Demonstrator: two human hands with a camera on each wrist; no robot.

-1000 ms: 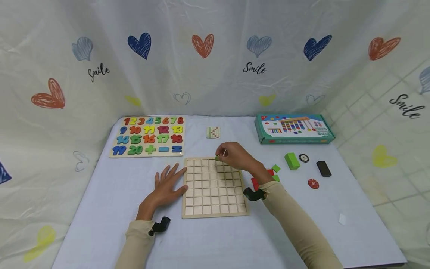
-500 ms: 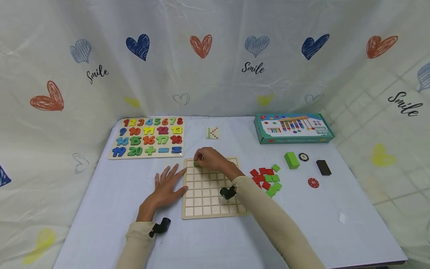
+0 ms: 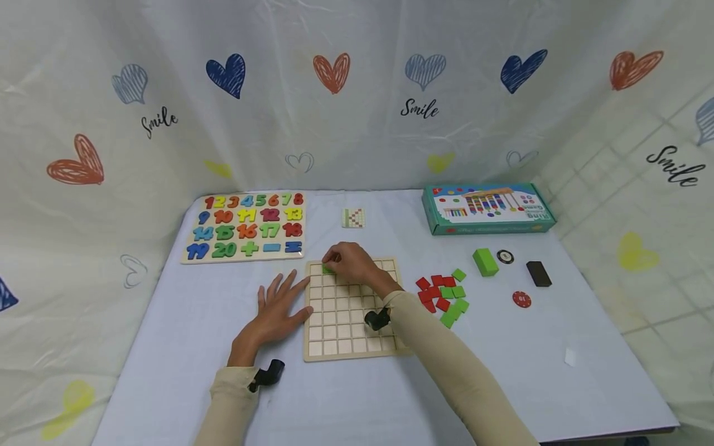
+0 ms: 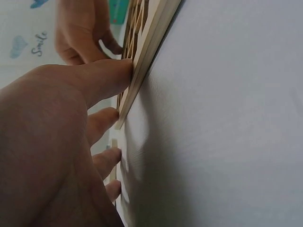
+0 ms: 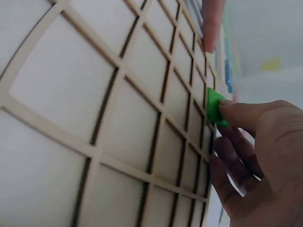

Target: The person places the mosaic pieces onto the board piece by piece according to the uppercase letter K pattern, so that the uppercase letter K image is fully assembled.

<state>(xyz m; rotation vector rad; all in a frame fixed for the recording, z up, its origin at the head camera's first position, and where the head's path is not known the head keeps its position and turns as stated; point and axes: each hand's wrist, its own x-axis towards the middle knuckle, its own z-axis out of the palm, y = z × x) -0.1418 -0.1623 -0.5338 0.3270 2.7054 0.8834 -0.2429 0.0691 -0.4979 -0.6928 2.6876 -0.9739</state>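
A: What writing can be read?

B: "Smile" in black script, three times on the heart-printed curtain. The number puzzle shows 1 to 20, then a plus, a minus and an equals sign. The teal game box has print too small to read, and so does the red chip.

A: And the hands?

B: The right hand pinches one green square tile with curled fingers, its grip closed on it, at the far left corner of the wooden grid board (second cell in the top row, as far as I can tell). The left hand lies flat on the desk, fingers straight, fingertips touching the board's left edge.

A: Counts?

B: One pile of loose tiles, roughly six red and six green; one green block; one black round disc; one dark rectangular piece; one small pattern card.
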